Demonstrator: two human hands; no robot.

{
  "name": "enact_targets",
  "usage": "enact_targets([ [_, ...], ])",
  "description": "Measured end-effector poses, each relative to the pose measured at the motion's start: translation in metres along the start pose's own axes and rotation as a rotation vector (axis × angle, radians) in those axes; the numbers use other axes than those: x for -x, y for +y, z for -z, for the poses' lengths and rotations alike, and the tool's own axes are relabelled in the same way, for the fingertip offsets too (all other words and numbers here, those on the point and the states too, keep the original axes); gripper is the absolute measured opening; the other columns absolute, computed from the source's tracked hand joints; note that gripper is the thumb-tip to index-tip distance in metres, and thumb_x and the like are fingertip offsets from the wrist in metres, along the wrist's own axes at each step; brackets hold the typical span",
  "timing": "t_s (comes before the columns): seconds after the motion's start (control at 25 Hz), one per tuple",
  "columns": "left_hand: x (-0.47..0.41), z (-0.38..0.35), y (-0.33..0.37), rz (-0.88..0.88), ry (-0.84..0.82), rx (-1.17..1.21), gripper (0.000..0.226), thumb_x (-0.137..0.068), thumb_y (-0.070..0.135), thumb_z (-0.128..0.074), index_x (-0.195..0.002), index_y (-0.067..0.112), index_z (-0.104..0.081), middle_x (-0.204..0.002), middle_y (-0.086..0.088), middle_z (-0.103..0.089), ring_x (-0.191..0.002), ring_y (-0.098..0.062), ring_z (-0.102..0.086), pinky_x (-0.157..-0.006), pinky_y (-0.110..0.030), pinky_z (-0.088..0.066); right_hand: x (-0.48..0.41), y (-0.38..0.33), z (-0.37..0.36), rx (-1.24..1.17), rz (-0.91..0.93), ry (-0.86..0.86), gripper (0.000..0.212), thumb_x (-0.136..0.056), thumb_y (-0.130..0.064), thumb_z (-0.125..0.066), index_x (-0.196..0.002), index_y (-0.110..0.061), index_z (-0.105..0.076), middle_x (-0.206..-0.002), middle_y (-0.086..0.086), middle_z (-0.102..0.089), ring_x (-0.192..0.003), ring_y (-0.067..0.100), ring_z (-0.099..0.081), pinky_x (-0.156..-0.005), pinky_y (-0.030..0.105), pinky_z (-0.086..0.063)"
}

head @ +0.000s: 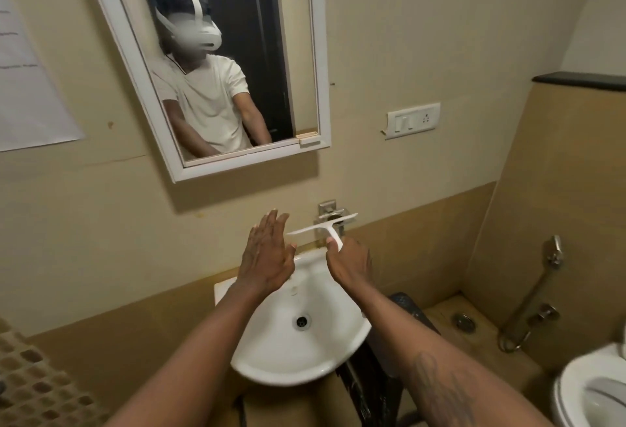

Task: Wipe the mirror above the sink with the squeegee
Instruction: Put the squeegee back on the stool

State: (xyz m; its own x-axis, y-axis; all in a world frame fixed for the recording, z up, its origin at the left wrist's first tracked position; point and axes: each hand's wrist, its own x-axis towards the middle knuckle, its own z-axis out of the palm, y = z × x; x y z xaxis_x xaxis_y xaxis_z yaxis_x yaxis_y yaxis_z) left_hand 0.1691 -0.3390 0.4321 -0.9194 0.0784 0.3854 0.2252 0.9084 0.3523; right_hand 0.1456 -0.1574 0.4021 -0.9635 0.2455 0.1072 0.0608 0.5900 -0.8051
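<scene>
A white-framed mirror (216, 53) hangs tilted on the beige wall at upper left, above the white sink (271, 352). My right hand (350, 262) is closed around the handle of a white squeegee (321, 227), whose blade points up and left in front of the tap, well below the mirror. Beside it, my left hand (267, 253) is flat and empty, fingers straight and raised over the sink's back rim. Neither hand touches the mirror. The glass reflects a person in a white shirt wearing a headset.
A metal tap (330, 211) sits behind the squeegee. A switch plate (413, 120) is on the wall at right, a toilet (592, 392) at lower right, a hand shower (538, 284) on the right wall, and a paper sheet (30, 87) at far left.
</scene>
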Motion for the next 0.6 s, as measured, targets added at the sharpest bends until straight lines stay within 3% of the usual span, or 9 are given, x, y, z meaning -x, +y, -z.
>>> enact_targets([
  [0.16,-0.014,-0.049,0.047,-0.007,-0.050,0.012,0.063,-0.104,0.034,-0.049,-0.161,0.020,-0.024,-0.172,-0.005,-0.014,-0.160,-0.023,-0.010,-0.130,-0.043,-0.010,-0.020,0.044,0.032,-0.053,0.004,0.030,0.037,-0.101,-0.042,-0.054,-0.100,-0.008,-0.069,-0.093,0.010,-0.070,-0.094,0.035,-0.066,-0.070,0.032,-0.039],
  [0.48,-0.036,-0.162,0.160,0.049,-0.140,0.077,0.069,-0.105,0.035,-0.045,-0.164,0.017,-0.014,-0.173,-0.006,-0.009,-0.161,-0.021,-0.005,-0.130,-0.043,-0.010,-0.092,0.154,0.097,-0.052,-0.020,-0.018,0.033,-0.101,-0.035,-0.056,-0.106,-0.006,-0.073,-0.101,0.014,-0.073,-0.097,0.034,-0.066,-0.075,0.028,-0.039],
  [0.6,-0.038,-0.199,0.187,0.106,-0.169,0.109,0.068,-0.104,0.033,-0.047,-0.163,0.017,-0.016,-0.173,-0.008,-0.012,-0.161,-0.023,-0.008,-0.130,-0.046,-0.011,-0.114,0.195,0.109,-0.006,-0.036,-0.045,0.031,-0.103,-0.035,-0.056,-0.105,-0.008,-0.071,-0.094,0.009,-0.070,-0.096,0.032,-0.067,-0.068,0.024,-0.039],
])
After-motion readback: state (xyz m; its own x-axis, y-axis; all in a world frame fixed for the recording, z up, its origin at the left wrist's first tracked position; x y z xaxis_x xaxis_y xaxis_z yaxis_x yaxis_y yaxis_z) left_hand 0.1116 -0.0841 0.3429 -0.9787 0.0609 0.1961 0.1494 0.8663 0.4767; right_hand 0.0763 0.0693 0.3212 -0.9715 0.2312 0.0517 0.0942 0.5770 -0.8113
